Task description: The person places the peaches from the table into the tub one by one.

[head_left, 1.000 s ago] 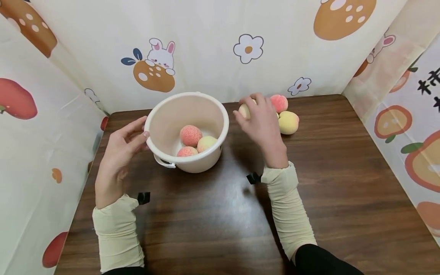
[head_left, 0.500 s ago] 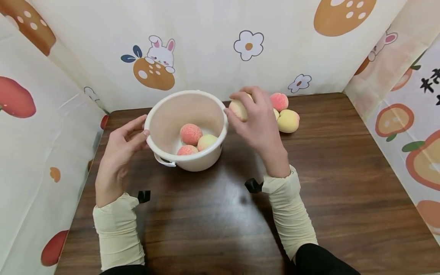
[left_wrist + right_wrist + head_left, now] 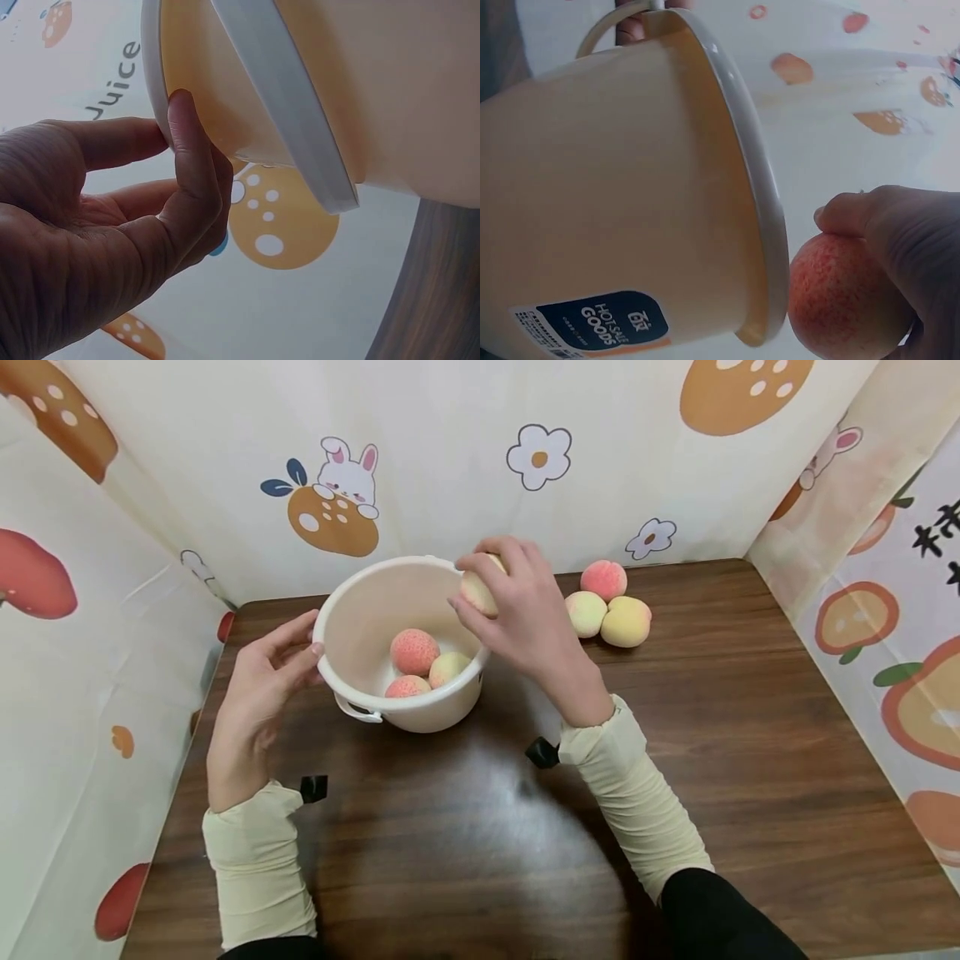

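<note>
A cream bucket point(image 3: 431, 717) stands on the table with two red-speckled peaches point(image 3: 415, 652) and a pale yellow peach point(image 3: 447, 668) at its bottom. My left hand point(image 3: 258, 702) pinches the bucket's left rim between thumb and fingers; the left wrist view shows the fingertips on the rim point(image 3: 153, 67). Over the right side of the rim, my right hand point(image 3: 528, 618) grips another peach point(image 3: 477, 593). From the right wrist this peach point(image 3: 844, 300) shows a reddish, speckled side just beyond the rim, with the thumb on top of it. The palm covers part of it.
Right of the bucket, a pink peach point(image 3: 603, 579), a pale green-yellow peach point(image 3: 585, 613) and a yellow peach point(image 3: 627, 622) sit clustered near the table's back edge. The bucket's handle point(image 3: 360, 712) hangs down at its front left. A printed curtain point(image 3: 450, 460) rises behind the table point(image 3: 750, 735).
My right hand has carried its peach left, from beside the cluster to above the bucket's rim, uncovering the pale peach. My left hand stays on the rim.
</note>
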`<move>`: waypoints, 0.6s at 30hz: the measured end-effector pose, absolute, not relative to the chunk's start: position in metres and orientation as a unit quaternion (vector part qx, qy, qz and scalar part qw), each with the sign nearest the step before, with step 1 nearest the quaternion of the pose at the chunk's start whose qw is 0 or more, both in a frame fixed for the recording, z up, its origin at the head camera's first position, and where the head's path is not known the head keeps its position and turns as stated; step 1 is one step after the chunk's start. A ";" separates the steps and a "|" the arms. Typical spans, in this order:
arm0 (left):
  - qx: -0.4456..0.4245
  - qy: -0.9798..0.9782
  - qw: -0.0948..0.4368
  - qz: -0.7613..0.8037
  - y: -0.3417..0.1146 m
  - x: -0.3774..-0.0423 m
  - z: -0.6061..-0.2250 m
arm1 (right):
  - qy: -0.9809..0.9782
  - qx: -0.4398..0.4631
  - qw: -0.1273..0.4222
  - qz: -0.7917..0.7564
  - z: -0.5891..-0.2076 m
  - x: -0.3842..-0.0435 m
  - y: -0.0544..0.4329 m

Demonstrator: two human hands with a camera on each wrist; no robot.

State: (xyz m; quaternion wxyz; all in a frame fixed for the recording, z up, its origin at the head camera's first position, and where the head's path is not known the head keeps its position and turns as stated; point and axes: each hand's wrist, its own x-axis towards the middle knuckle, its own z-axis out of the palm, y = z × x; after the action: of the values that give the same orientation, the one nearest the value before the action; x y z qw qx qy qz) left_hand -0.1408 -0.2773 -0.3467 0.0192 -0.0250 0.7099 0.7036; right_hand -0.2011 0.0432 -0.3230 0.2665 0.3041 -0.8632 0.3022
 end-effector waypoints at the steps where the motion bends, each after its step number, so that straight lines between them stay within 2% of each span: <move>1: -0.024 0.710 0.019 0.704 -0.277 -0.141 -0.346 | -0.864 0.313 0.259 0.298 -0.321 -0.202 0.041; 9: -0.030 0.719 0.023 0.694 -0.278 -0.141 -0.345 | -0.874 0.398 0.164 0.225 -0.312 -0.218 0.020; 18: -0.023 0.709 0.023 0.705 -0.280 -0.142 -0.343 | -0.868 0.469 -0.005 0.164 -0.306 -0.244 0.004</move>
State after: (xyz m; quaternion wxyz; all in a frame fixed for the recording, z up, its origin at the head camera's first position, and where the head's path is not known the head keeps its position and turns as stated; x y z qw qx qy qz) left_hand -0.1420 -0.2798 -0.3432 0.0233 -0.0227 0.7087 0.7047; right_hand -0.2440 0.0039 -0.3062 -0.0052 0.4692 -0.8677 0.1638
